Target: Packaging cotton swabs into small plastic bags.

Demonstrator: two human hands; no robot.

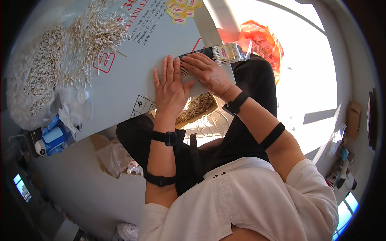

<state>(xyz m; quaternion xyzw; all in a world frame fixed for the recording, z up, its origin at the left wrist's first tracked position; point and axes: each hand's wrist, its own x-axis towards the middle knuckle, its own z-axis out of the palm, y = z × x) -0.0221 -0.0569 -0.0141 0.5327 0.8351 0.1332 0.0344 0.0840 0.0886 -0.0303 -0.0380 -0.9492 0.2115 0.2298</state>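
My left hand [171, 86] lies flat, fingers together, on a white cardboard sheet [132, 64] that serves as a work surface. Right beside it my right hand [205, 70] presses down on a thin row of cotton swabs [184, 69] at the sheet's near edge; the swabs are mostly hidden under both hands. A clear packet of swabs with a yellow-and-red label [227, 52] lies just beyond my right fingertips. Both wrists and forearms carry black bands.
Loose swabs [94, 36] are heaped at the far left of the sheet, next to a clear bag of more swabs [40, 72]. Yellow labels [181, 10] lie at the top. A box of swabs [199, 106] sits below the sheet; an orange bag [261, 40] lies on the sunlit floor.
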